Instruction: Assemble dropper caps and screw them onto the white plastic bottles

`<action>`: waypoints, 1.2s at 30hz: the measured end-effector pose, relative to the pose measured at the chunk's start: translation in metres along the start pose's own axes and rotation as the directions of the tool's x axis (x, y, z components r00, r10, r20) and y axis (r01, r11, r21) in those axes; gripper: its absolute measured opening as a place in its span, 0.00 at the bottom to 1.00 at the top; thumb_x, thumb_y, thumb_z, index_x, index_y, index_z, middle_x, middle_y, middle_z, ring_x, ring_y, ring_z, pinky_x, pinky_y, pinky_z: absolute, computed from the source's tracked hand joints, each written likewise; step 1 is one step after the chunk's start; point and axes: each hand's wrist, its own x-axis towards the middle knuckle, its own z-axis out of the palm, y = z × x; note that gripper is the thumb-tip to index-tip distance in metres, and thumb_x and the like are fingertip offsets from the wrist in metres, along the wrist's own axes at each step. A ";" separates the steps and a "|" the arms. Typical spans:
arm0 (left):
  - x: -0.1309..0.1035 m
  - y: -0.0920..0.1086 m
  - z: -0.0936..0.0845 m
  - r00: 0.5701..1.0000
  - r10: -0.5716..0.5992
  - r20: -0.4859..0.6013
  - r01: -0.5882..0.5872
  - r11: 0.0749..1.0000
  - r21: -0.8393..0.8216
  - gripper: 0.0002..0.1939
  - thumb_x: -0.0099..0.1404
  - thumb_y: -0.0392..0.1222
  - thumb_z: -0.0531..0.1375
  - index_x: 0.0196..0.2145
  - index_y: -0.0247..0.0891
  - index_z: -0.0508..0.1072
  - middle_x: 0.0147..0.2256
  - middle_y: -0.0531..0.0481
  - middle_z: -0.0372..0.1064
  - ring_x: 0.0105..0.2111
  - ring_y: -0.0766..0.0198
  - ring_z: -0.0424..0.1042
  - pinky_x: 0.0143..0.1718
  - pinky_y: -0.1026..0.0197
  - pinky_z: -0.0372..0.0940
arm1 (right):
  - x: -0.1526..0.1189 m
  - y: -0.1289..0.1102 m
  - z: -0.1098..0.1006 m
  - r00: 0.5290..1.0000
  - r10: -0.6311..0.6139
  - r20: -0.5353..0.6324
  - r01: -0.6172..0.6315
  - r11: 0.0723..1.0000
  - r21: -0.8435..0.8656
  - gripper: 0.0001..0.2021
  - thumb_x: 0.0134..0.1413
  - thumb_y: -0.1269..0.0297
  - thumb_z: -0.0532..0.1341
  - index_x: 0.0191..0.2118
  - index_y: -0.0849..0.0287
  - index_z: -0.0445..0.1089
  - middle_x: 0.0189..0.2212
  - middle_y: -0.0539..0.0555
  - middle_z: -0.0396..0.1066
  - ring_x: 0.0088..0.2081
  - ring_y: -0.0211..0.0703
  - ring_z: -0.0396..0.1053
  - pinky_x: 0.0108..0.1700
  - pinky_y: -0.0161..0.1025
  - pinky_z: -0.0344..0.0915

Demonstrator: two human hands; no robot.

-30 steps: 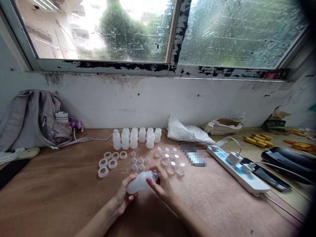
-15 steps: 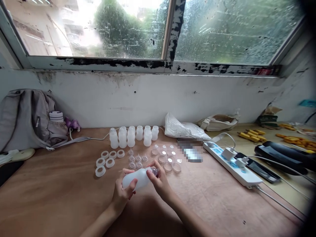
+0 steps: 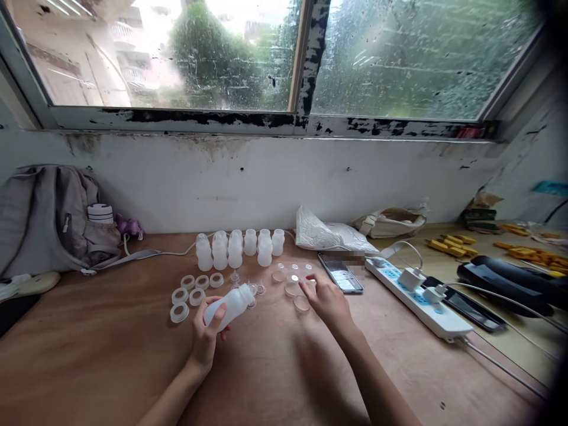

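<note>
Brown wood table top (image 3: 110, 361) fills the low part of the frame, with a white wall (image 3: 177, 183) behind it. Fingers of the left hand (image 3: 207, 331) are curled around a cloudy white plastic bottle (image 3: 227, 309), just below the middle of the frame. It leans over: its long axis runs on a slant, with the bottom at lower left in the hand and the neck pointing to the upper right. Fingers of the right hand (image 3: 328, 300), right of the middle, are partly bent over some clear round plastic lids (image 3: 302, 303); I cannot tell if they hold one. Near the bottle's neck are small clear pointed plastic tops (image 3: 235, 277). To their left lie white plastic rings (image 3: 180, 312). Farther back, more cloudy white bottles (image 3: 235, 251) stand upright. Out to the right are a dark flat phone (image 3: 339, 269) and a long white power strip (image 3: 421, 307).
</note>
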 end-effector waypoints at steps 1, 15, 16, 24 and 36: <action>0.001 -0.001 0.000 1.000 0.000 -0.023 0.000 1.000 -0.013 0.14 0.55 0.48 0.57 0.35 0.37 0.63 0.23 0.56 0.61 0.17 0.72 0.62 0.13 0.70 0.56 | -0.001 0.002 0.002 0.998 0.031 0.059 -0.028 0.999 -0.040 0.14 0.50 0.54 0.53 0.37 0.57 0.66 0.29 0.56 0.69 0.31 0.48 0.67 0.27 0.37 0.55; 0.006 -0.003 -0.002 0.996 -0.068 -0.052 0.063 0.994 -0.095 0.16 0.52 0.49 0.58 0.34 0.35 0.64 0.23 0.55 0.62 0.16 0.71 0.62 0.12 0.70 0.53 | -0.006 -0.019 0.012 0.994 -0.082 0.074 -0.010 0.602 0.799 0.17 0.48 0.53 0.58 0.40 0.58 0.64 0.31 0.54 0.65 0.29 0.42 0.66 0.26 0.38 0.65; 0.007 -0.004 -0.003 0.997 -0.070 -0.038 0.066 0.994 -0.092 0.16 0.52 0.49 0.57 0.34 0.35 0.63 0.23 0.55 0.62 0.16 0.71 0.62 0.12 0.70 0.53 | -0.007 -0.021 0.012 0.992 -0.079 0.097 -0.041 0.526 0.850 0.17 0.47 0.53 0.58 0.41 0.58 0.64 0.31 0.54 0.65 0.30 0.42 0.67 0.26 0.37 0.66; 0.006 -0.001 -0.003 0.991 -0.121 0.064 0.124 0.991 -0.041 0.17 0.53 0.50 0.58 0.35 0.35 0.63 0.22 0.55 0.63 0.16 0.70 0.63 0.11 0.71 0.54 | -0.019 -0.032 0.021 0.970 -0.202 0.137 -0.028 0.465 0.885 0.15 0.48 0.60 0.59 0.43 0.56 0.64 0.35 0.53 0.68 0.34 0.41 0.68 0.38 0.42 0.66; 0.008 0.002 -0.005 0.970 -0.188 0.153 0.197 0.979 -0.047 0.16 0.51 0.50 0.57 0.32 0.35 0.64 0.20 0.55 0.63 0.14 0.71 0.62 0.09 0.72 0.52 | -0.031 -0.046 0.024 0.942 -0.296 0.159 -0.044 0.359 0.932 0.06 0.48 0.63 0.60 0.31 0.57 0.63 0.40 0.55 0.65 0.45 0.45 0.64 0.43 0.41 0.64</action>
